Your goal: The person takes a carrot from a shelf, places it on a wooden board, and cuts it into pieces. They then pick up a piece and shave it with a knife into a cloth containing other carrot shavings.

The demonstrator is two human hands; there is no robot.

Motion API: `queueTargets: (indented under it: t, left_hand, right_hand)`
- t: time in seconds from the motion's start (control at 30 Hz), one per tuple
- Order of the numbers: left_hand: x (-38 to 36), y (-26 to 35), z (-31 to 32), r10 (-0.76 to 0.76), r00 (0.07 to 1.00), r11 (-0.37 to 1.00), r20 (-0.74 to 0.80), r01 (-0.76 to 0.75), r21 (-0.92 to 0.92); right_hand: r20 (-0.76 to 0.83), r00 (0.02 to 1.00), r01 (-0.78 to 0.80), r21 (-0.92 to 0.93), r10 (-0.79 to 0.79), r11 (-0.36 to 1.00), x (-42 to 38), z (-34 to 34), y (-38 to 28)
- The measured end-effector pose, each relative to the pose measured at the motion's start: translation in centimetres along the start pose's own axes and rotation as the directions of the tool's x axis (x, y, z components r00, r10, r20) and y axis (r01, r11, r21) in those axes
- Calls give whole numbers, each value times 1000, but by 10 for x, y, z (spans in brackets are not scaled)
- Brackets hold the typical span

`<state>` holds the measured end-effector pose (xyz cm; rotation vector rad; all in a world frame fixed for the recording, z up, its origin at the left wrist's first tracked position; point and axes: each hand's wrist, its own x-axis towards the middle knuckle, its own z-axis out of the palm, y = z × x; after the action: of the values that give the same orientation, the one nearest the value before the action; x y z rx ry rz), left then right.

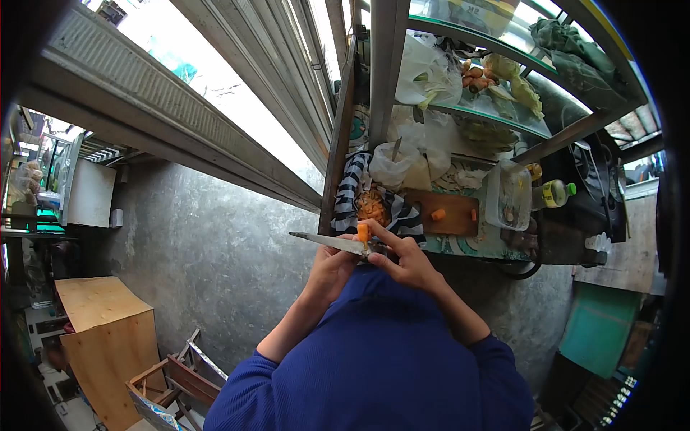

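Note:
My right hand [411, 263] is closed around the handle end of a long knife [323, 242], whose blade points left. One finger stretches along the top to a small orange carrot piece [363, 232] standing against the blade. My left hand [332, 266] sits just under the blade and appears to grip the carrot from below. Both hands are held over the edge of a work counter [460, 246]. Blue sleeves cover my arms.
A wooden cutting board [454, 224] carries two carrot chunks [438, 214]. Left of it, orange peelings [372, 205] lie on a striped cloth [351, 183]. A clear plastic tub [507, 195], a green-capped bottle [555, 192] and plastic bags [424, 72] crowd the shelves. A plywood box [108, 330] and wooden frame [180, 381] stand on the concrete floor.

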<state>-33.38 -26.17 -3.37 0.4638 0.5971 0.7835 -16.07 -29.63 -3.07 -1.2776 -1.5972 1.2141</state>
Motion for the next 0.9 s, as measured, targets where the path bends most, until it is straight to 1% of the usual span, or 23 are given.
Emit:
queueTargets:
  t: [0.07,0.1,0.17,0.2,0.3,0.33,0.37,0.4,0.47,0.5,0.53,0.57,0.6,0.67,0.7,0.73,0.77,0.8,0.9]
  left_hand:
    - [0,1,3,1,1000,1000,-8,-1,-5]
    - [0,1,4,2,1000,1000,-18,-2,-10]
    - [1,0,5,-22,1000,1000,11,23,-5]
    - [1,-1,6,-46,998,999,39,46,-1]
    - [2,1,10,-51,999,997,-6,51,51]
    - [1,1,12,-51,999,997,-7,52,49]
    - [0,3,15,-7,1000,993,-25,10,117]
    - [0,4,16,37,998,982,-41,-28,185]
    - [1,2,9,53,997,981,-52,-42,189]
    - [0,1,6,71,995,979,-64,-57,195]
    - [-1,2,6,71,995,979,-65,-57,196]
    - [-2,2,7,74,996,973,-53,-60,225]
    - [-2,2,7,76,996,965,-41,-64,253]
    - [-2,1,7,86,995,960,-53,-68,272]
    - [-2,1,7,96,993,954,-64,-73,291]
    - [0,0,8,96,993,954,-63,-74,292]
    - [1,0,9,123,990,923,-63,-91,374]
    - [1,-1,9,148,987,886,-63,-104,452]
    - [2,0,6,130,988,883,-81,-78,464]
  right_hand:
    - [-75,997,36,11,-35,999,1,3,-1]
    - [-76,997,37,11,-36,999,1,1,-6]
    - [-12,987,-160,97,162,982,2,-5,-19]
    - [-12,987,-161,98,163,982,3,-5,-18]
    - [-41,991,-122,115,127,986,6,-9,-14]
    - [-31,997,-68,136,73,988,6,-10,-12]
    - [-21,1000,-13,158,16,987,7,-10,-11]
    - [-20,1000,-12,158,15,987,7,-10,-12]
    - [11,998,-61,105,61,993,5,-10,-13]
    - [11,998,-62,106,61,992,6,-10,-14]
    - [45,995,-96,98,92,991,7,-11,-15]
    - [79,989,-131,88,124,988,8,-12,-16]
    - [81,989,-131,89,124,987,9,-10,-15]
    - [-24,1000,-11,46,12,999,10,-4,-12]
    - [-23,1000,-12,46,13,999,10,-3,-10]
    - [-19,996,-90,39,91,995,11,-3,-8]
    - [-16,986,-168,33,168,985,11,-3,-7]
    - [-16,985,-169,34,170,985,11,-3,-7]
    - [-20,983,-184,42,185,982,13,-3,-6]
